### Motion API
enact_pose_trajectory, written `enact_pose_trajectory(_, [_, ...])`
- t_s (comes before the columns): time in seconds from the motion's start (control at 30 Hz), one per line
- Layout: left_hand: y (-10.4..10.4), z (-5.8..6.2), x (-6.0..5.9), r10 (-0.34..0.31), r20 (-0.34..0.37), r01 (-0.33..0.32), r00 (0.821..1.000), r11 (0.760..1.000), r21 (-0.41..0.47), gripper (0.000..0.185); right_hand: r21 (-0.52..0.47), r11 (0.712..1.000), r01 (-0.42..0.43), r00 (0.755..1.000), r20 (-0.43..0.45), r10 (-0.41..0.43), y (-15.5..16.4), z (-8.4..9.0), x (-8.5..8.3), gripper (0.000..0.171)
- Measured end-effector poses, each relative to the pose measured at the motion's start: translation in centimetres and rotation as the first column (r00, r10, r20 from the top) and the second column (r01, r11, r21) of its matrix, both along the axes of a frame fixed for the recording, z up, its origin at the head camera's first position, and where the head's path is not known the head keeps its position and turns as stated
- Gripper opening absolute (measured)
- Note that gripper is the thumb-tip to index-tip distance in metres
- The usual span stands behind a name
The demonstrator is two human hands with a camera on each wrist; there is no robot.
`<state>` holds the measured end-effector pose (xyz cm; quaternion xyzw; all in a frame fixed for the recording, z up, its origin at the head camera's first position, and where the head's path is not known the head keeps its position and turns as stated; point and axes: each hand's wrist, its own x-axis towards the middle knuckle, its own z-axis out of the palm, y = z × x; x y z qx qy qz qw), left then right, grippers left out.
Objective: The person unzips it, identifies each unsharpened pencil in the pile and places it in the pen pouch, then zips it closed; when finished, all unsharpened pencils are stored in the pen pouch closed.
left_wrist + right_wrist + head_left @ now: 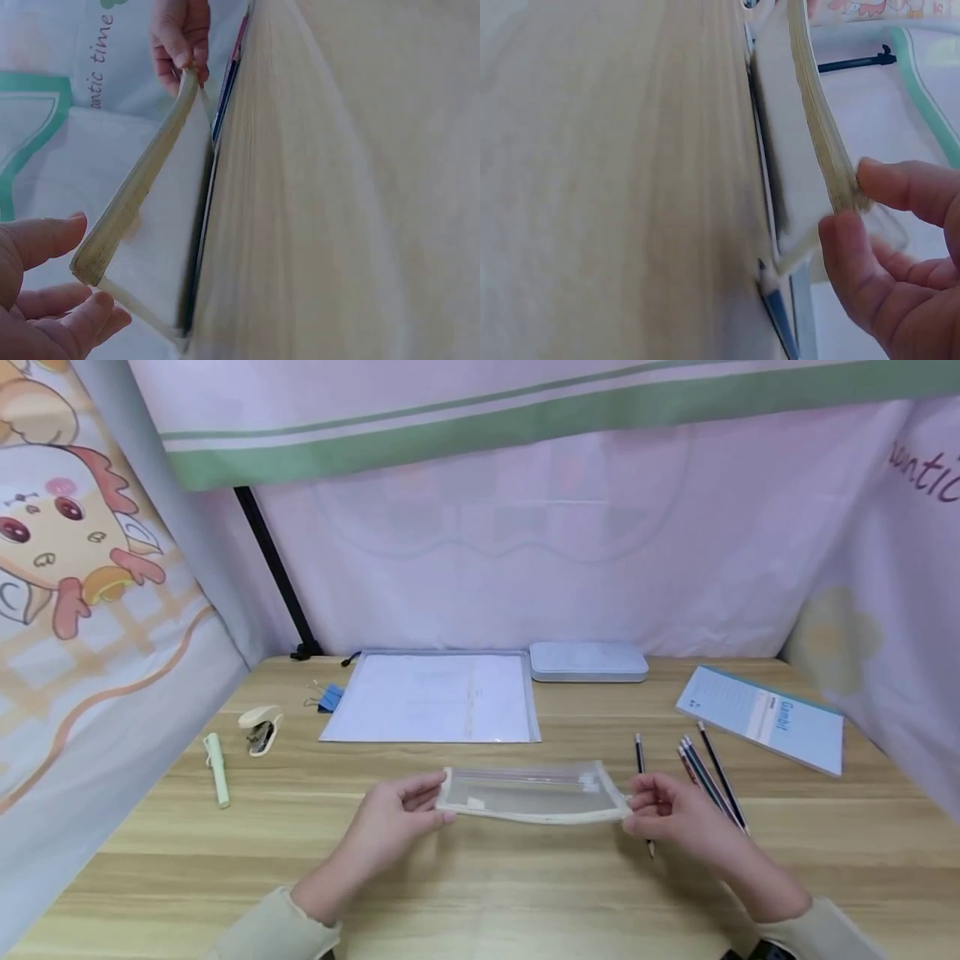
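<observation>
A see-through mesh pencil pouch (517, 795) with cream edging is held between both hands above the wooden table. My left hand (393, 814) holds its left end, thumb at the near corner and fingers at the side edge. At the opposite end, my right hand (675, 814) pinches the near corner between thumb and fingers, which the right wrist view shows closely. The pouch's cream strip (139, 187) runs from one hand to the other in the left wrist view. A dark pencil (640, 752) lies on the table, partly hidden by the right hand; its sharpened tip (769, 281) shows below the pouch.
Several pencils (705, 777) lie beside the right hand, near a blue notepad (795, 735). Farther back are a clear folder of white paper (420, 697), a pale blue case (588, 662) and a blue binder clip (330, 698). A stapler (261, 731) and pale green pen (217, 772) lie left.
</observation>
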<state>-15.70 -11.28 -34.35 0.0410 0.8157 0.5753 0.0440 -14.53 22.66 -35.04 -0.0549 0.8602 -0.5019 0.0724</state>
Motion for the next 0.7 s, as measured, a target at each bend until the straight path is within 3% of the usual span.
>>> enact_pose_trajectory(0.1, [-0.1,-0.6,-0.7,-0.001,0.052,-0.002,0.999,0.998,0.057,0.056,-0.030,0.999,-0.041,0.998,0.040,0.042,0.0,-0.4,-0.4,0.075])
enact_pose_trajectory(0.17, [-0.3,-1.1,-1.1,-0.003,0.074,-0.003,0.997,0.997,0.074,0.058,-0.046,0.996,-0.078,0.995,0.063,0.081,0.1,-0.6,-0.7,0.083])
enact_pose_trajectory(0.27, [-0.5,-2.0,-1.7,-0.036,0.116,0.025,0.993,0.994,0.102,0.063,-0.079,0.988,-0.134,0.986,0.093,0.141,0.1,-1.0,-1.3,0.086])
enact_pose_trajectory(0.4, [-0.7,-2.6,-2.0,-0.094,0.164,0.076,0.982,0.991,0.109,0.067,-0.017,0.987,-0.162,0.982,0.096,0.163,0.0,-1.4,-2.0,0.085])
enact_pose_trajectory(0.57, [-0.4,-2.6,-1.9,-0.119,0.124,0.121,0.985,0.993,-0.010,0.069,0.103,0.981,-0.167,0.984,0.086,0.159,-0.3,-1.2,-2.6,0.080])
enact_pose_trajectory(0.7, [-0.1,-2.5,-1.5,-0.130,0.088,0.139,0.988,0.985,-0.103,0.069,0.134,0.976,-0.171,0.984,0.081,0.161,-0.5,-1.1,-2.6,0.080])
